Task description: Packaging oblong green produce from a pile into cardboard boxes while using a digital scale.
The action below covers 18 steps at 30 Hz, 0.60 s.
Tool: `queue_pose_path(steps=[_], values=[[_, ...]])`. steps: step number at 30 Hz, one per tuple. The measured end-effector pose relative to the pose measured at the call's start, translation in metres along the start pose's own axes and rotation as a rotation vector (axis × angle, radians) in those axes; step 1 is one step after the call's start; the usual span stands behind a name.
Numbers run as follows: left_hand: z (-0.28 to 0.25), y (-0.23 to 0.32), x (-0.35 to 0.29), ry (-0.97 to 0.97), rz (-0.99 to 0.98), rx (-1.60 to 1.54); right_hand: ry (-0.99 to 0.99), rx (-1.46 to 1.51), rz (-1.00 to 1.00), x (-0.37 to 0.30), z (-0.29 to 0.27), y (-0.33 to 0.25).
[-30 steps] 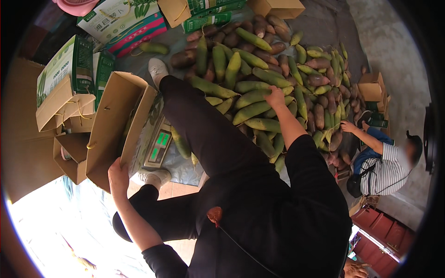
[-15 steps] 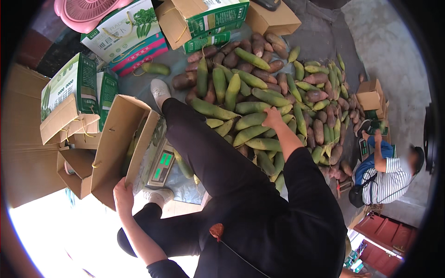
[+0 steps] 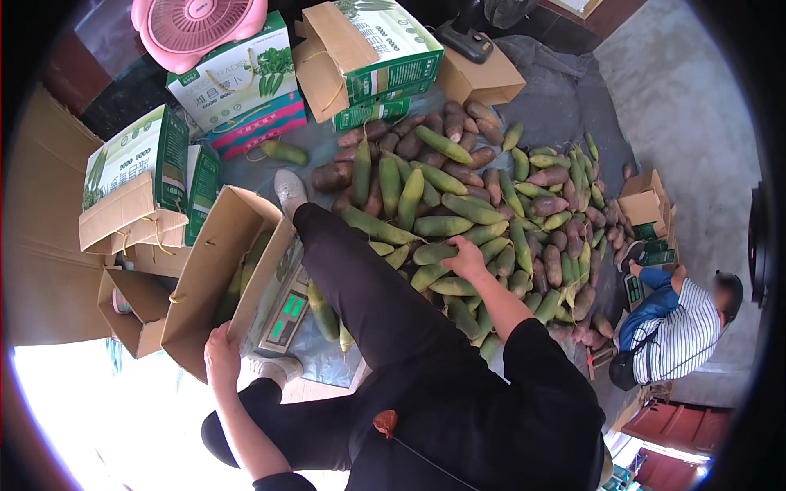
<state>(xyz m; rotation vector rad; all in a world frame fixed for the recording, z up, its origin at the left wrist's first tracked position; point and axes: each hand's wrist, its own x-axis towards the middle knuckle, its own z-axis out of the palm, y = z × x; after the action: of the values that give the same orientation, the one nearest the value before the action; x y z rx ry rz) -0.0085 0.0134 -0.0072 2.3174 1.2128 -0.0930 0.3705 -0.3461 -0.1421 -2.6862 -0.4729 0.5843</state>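
My left hand is closed on the near edge of an open cardboard box, thumb and fingers pinching the flap. Several green radishes lie inside that box, partly hidden by its wall. It stands on a scale with lit green digits. Over the heap of radishes, my right hand has its fingers closed round the right end of a green radish. More long green radishes lie around it, touching one another. Darker, brownish-purple radishes are mixed in behind.
Green-and-white cartons stand at the left, and others at the back. A pink fan rests on a carton. Under the scale's box side lies a smaller open box. A person in a striped shirt sits at the right beside another scale.
My right hand has moved nearer and to the left, onto a different green radish. My left hand stays on the box edge. The view has shifted slightly.
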Motion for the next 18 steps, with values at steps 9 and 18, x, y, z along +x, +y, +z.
queue_pose_path(steps=[9, 18], values=[[-0.006, -0.013, -0.012, 0.099, 0.091, -0.048, 0.317, 0.046, -0.328, -0.005, -0.091, -0.118], [-0.014, -0.006, -0.014, 0.112, -0.042, -0.077, 0.423, 0.537, -0.886, -0.045, -0.163, -0.257]])
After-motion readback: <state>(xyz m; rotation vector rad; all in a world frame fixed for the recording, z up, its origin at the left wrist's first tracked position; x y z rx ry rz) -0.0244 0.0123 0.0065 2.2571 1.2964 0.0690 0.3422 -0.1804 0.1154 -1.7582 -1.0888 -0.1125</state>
